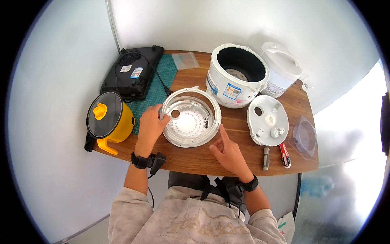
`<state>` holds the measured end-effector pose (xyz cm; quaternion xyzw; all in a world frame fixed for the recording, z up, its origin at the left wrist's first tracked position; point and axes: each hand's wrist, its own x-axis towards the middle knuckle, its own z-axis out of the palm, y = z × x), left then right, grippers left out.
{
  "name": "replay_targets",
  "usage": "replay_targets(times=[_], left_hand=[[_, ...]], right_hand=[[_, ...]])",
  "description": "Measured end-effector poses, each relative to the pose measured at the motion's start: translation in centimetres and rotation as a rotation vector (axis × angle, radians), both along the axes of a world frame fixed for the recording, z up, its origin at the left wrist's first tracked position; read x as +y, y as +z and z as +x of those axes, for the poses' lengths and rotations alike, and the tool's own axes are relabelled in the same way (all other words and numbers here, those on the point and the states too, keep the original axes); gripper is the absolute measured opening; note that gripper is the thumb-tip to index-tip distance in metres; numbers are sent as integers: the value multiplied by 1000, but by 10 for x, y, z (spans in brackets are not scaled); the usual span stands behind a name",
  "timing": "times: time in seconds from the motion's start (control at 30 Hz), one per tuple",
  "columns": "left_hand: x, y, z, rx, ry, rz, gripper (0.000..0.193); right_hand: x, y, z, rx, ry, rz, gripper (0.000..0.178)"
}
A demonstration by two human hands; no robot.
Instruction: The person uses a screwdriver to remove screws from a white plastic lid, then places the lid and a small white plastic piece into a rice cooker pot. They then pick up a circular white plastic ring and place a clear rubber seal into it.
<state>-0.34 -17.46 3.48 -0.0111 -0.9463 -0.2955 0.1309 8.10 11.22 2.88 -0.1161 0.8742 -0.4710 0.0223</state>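
A round rice cooker inner lid (190,118), with a white plastic rim around a dimpled silver metal plate, is near the table's front edge, tilted. My left hand (151,124) pinches its rim at the left side, thumb on the inner edge. My right hand (228,151) holds nothing; its index finger is stretched toward the rim's right edge, at or very near touching, and the other fingers are partly curled. To the right lies a white lid shell (268,120) with a round hole and small fittings.
Behind stand the white rice cooker body (227,87) and a white lidded container (282,65). At left are a black appliance (132,75) with a cord, a green cutting mat (164,71) and a yellow pot (120,126). A screwdriver (266,158), a red-handled tool (285,156) and a clear plastic tray (304,136) lie right.
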Motion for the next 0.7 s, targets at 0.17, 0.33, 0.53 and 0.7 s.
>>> replay_targets(times=[0.17, 0.33, 0.53, 0.7], left_hand=[[-6, 7, -14, 44, 3, 111, 41], [-7, 5, -23, -36, -29, 222, 41], [-4, 15, -28, -105, -65, 282, 40], [-19, 0, -36, -150, -58, 362, 38]], right_hand=[[-3, -1, 4, 81, 25, -17, 86], [-8, 11, 4, 99, -3, 10, 92], [-4, 18, 6, 44, 27, 35, 92], [2, 14, 15, -29, 49, 54, 88]])
